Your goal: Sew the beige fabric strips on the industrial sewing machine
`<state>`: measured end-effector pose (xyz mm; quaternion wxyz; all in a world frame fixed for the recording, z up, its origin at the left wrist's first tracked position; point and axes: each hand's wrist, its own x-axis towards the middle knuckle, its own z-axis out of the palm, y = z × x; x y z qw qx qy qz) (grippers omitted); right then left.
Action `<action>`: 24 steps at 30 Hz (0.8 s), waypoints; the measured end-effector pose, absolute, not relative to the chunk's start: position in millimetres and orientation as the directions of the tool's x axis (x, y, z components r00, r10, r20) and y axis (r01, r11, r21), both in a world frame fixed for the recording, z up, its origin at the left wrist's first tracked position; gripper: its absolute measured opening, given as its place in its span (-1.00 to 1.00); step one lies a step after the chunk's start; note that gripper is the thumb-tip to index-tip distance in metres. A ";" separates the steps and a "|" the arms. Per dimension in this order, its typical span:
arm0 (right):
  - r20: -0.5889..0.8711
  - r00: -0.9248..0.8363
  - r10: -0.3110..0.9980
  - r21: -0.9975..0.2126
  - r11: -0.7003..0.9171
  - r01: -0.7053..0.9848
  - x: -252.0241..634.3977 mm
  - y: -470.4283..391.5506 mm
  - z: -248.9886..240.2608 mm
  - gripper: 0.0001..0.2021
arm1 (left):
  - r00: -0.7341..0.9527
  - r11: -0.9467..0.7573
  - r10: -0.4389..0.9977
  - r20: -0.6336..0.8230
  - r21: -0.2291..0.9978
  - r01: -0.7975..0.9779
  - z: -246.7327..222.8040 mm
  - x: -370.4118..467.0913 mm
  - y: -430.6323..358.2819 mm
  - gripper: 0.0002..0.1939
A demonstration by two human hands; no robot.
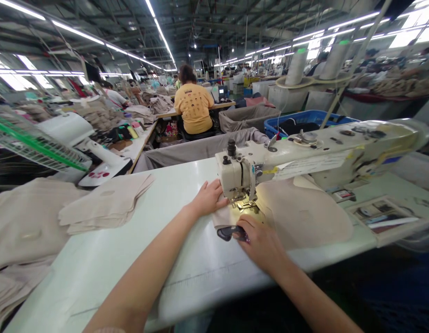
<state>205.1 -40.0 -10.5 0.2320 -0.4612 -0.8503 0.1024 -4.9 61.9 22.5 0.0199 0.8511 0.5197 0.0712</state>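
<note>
My left hand (209, 198) lies with its fingers stretched out beside the head of the sewing machine (234, 178), touching a beige fabric piece (223, 218). The fabric runs under the presser foot (247, 205), where a lamp lights the needle plate. My right hand (258, 238) is closed in front of the needle area, around what look like black-handled scissors (226, 232); their blades are hidden. Its fingertips are near the fabric's edge. A larger stack of beige fabric pieces (304, 215) lies right of the needle, under the machine arm.
Beige fabric stacks (103, 203) lie at the table's left, near a white fan (65, 132). A tool tray (384, 215) sits at right. Behind the table are a cloth-lined bin (197, 147), a blue basket (287, 122) and a seated person in yellow (194, 108). Thread cones (297, 67) stand above.
</note>
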 end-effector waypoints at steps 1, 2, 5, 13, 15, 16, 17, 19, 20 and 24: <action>0.294 -0.472 0.832 -0.385 0.554 0.738 205.9 -40.3 -10.1 -0.87 | 0.430 -0.438 0.897 0.106 0.071 0.896 23.6 -0.5 56.2 -0.69; 0.285 -0.478 0.831 -0.384 0.556 0.738 207.0 -41.2 -9.9 -0.86 | 0.409 -0.415 0.906 0.113 0.035 0.909 24.0 4.5 48.1 -0.74; 0.257 -0.491 0.832 -0.374 0.554 0.743 211.5 -45.8 -11.4 -0.75 | 0.450 -0.454 0.886 0.117 0.017 0.891 20.7 18.3 13.5 -0.79; 0.186 -0.513 0.838 -0.350 0.545 0.762 213.1 -47.0 -6.5 -0.62 | 0.682 -0.709 0.705 0.195 0.169 0.685 11.9 15.5 -34.7 -0.74; 0.172 -0.505 0.846 -0.349 0.532 0.771 210.1 -40.7 -1.8 -0.62 | 0.680 -0.707 0.707 0.195 0.181 0.683 14.2 12.5 -26.0 -0.72; 0.167 -0.503 0.848 -0.353 0.528 0.773 208.6 -37.0 0.4 -0.62 | 0.678 -0.706 0.708 0.198 0.181 0.685 15.2 11.2 -20.6 -0.72; 0.167 -0.500 0.849 -0.359 0.525 0.772 207.1 -33.2 2.4 -0.62 | 0.675 -0.704 0.710 0.203 0.179 0.687 16.1 10.1 -15.2 -0.72; 0.169 -0.502 0.848 -0.378 0.527 0.761 205.0 -26.5 5.5 -0.62 | 0.670 -0.704 0.710 0.218 0.176 0.688 17.1 8.0 -5.8 -0.73; 0.169 -0.505 0.846 -0.389 0.528 0.755 204.5 -24.0 6.4 -0.62 | 0.670 -0.706 0.707 0.227 0.176 0.686 17.2 7.0 -2.3 -0.74; 0.160 -0.499 0.852 -0.423 0.515 0.745 205.5 -22.2 6.5 -0.64 | 0.666 -0.714 0.696 0.269 0.172 0.678 14.5 3.6 3.2 -0.75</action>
